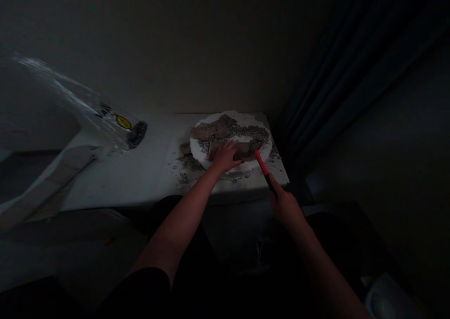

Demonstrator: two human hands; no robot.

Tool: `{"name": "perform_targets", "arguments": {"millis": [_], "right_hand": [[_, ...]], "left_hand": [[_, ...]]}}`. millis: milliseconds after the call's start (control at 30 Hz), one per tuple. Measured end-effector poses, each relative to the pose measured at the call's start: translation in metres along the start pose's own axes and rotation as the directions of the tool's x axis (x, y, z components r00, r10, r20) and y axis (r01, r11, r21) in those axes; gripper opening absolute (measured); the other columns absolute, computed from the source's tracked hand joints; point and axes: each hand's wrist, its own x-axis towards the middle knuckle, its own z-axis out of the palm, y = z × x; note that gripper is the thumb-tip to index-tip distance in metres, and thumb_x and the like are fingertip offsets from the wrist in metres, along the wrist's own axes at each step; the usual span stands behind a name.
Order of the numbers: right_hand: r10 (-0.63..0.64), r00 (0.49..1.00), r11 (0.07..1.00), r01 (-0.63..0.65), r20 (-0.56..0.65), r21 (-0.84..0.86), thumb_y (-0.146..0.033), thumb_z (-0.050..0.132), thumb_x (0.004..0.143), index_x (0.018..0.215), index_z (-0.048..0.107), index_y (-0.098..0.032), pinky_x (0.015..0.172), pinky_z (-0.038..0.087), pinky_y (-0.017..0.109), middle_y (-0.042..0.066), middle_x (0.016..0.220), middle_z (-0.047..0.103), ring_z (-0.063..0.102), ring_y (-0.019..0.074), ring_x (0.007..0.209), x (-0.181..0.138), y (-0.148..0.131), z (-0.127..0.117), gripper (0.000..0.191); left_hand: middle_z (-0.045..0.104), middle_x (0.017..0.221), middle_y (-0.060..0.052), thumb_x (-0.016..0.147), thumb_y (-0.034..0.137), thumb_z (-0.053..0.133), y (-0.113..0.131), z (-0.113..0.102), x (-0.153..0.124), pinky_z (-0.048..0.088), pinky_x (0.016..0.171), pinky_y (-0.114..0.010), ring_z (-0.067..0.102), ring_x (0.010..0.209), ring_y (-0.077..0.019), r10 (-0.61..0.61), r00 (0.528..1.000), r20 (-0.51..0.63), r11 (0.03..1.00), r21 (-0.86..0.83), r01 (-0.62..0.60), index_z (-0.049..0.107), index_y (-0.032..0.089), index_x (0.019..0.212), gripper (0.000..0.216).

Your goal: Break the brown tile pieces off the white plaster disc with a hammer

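Note:
My left hand (225, 155) lies on a brown-grey slab piece (246, 150) on a white round board (267, 143), fingers curled over its top, holding it down. My right hand (285, 205) grips a tool with a red and black handle (263, 166), whose tip touches the right end of the slab. More brown-grey pieces (214, 129) lie at the back of the board, with dark crumbs (253, 131) scattered about them.
The board sits at the right end of a white table (147, 169). A clear plastic bag (105, 122) with a yellow mark lies at the left. A dark curtain (351, 89) hangs on the right. The room is dim.

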Motion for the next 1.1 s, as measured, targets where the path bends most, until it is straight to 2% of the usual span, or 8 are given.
{"name": "perform_targets", "arguments": {"millis": [200, 333, 400, 467, 633, 767, 900, 1100], "right_hand": [[0.033, 0.998, 0.993, -0.026, -0.058, 0.118, -0.026, 0.040, 0.099, 0.156, 0.027, -0.019, 0.070, 0.047, 0.027, 0.011, 0.096, 0.075, 0.071, 0.0233, 0.084, 0.003, 0.026, 0.010, 0.059], [0.045, 0.998, 0.989, -0.039, -0.043, 0.140, -0.026, 0.041, 0.098, 0.156, 0.026, -0.017, 0.073, 0.047, 0.028, 0.013, 0.101, 0.074, 0.071, 0.0244, 0.089, 0.006, 0.033, 0.012, 0.060], [0.043, 0.999, 0.993, -0.039, -0.034, 0.115, -0.025, 0.042, 0.098, 0.157, 0.024, -0.018, 0.073, 0.047, 0.029, 0.013, 0.102, 0.074, 0.071, 0.0245, 0.087, 0.006, 0.030, 0.011, 0.062], [0.040, 0.999, 0.996, -0.038, -0.025, 0.080, -0.025, 0.042, 0.098, 0.157, 0.023, -0.019, 0.072, 0.047, 0.029, 0.013, 0.100, 0.074, 0.071, 0.0244, 0.083, 0.005, 0.025, 0.012, 0.062], [0.043, 0.999, 0.997, -0.042, -0.020, 0.058, -0.027, 0.042, 0.098, 0.158, 0.020, -0.020, 0.072, 0.047, 0.029, 0.012, 0.097, 0.074, 0.071, 0.0247, 0.082, 0.004, 0.022, 0.015, 0.064], [0.042, 0.999, 0.995, -0.040, -0.022, 0.092, -0.026, 0.045, 0.097, 0.158, 0.019, -0.023, 0.071, 0.047, 0.027, 0.011, 0.100, 0.074, 0.071, 0.0240, 0.085, 0.006, 0.027, 0.018, 0.066], [0.046, 0.999, 0.996, -0.044, -0.020, 0.082, -0.025, 0.044, 0.097, 0.158, 0.019, -0.022, 0.073, 0.047, 0.028, 0.011, 0.100, 0.075, 0.071, 0.0246, 0.086, 0.007, 0.027, 0.019, 0.066], [0.066, 0.998, 0.996, -0.066, 0.007, 0.063, -0.028, 0.041, 0.099, 0.158, 0.017, -0.021, 0.072, 0.047, 0.029, 0.012, 0.095, 0.075, 0.071, 0.0257, 0.085, 0.007, 0.022, 0.017, 0.064]], "left_hand": [[0.065, 0.123, -0.011, 0.087, 0.041, 0.058, -0.031, -0.049, -0.045, 0.045, 0.096, -0.037, 0.059, 0.113, -0.0257, -0.281, 0.959, -0.031, 0.953, 0.107, 0.282, 0.057, 0.019, 0.127, 0.045], [0.071, 0.107, -0.012, 0.085, 0.037, 0.056, -0.056, -0.064, -0.075, 0.050, 0.083, -0.035, 0.066, 0.098, -0.0276, -0.585, 0.802, 0.118, 0.790, 0.304, 0.531, 0.066, 0.019, 0.108, 0.031], [0.071, 0.107, -0.014, 0.081, 0.037, 0.060, -0.066, -0.060, -0.087, 0.050, 0.082, -0.035, 0.066, 0.099, -0.0291, -0.644, 0.721, 0.257, 0.750, 0.399, 0.528, 0.069, 0.019, 0.098, 0.026], [0.072, 0.109, -0.014, 0.078, 0.035, 0.063, -0.072, -0.048, -0.095, 0.050, 0.081, -0.033, 0.067, 0.100, -0.0279, -0.638, 0.686, 0.351, 0.762, 0.414, 0.497, 0.070, 0.019, 0.098, 0.027], [0.071, 0.112, -0.013, 0.086, 0.028, 0.054, -0.071, -0.012, -0.109, 0.051, 0.080, -0.032, 0.067, 0.098, -0.0244, -0.555, 0.768, 0.320, 0.824, 0.336, 0.456, 0.065, 0.021, 0.116, 0.033], [0.066, 0.123, -0.012, 0.091, 0.022, 0.048, -0.071, -0.003, -0.111, 0.050, 0.086, -0.030, 0.065, 0.104, -0.0234, -0.473, 0.823, 0.315, 0.869, 0.321, 0.377, 0.064, 0.017, 0.115, 0.030], [0.063, 0.123, -0.014, 0.089, 0.028, 0.054, -0.076, -0.013, -0.107, 0.050, 0.088, -0.034, 0.064, 0.107, -0.0284, -0.470, 0.828, 0.306, 0.865, 0.346, 0.363, 0.065, 0.016, 0.109, 0.026], [0.071, 0.096, -0.011, 0.078, 0.032, 0.065, -0.068, -0.047, -0.093, 0.049, 0.075, -0.035, 0.066, 0.091, -0.0286, -0.576, 0.803, 0.154, 0.805, 0.277, 0.524, 0.067, 0.018, 0.093, 0.020]]}}
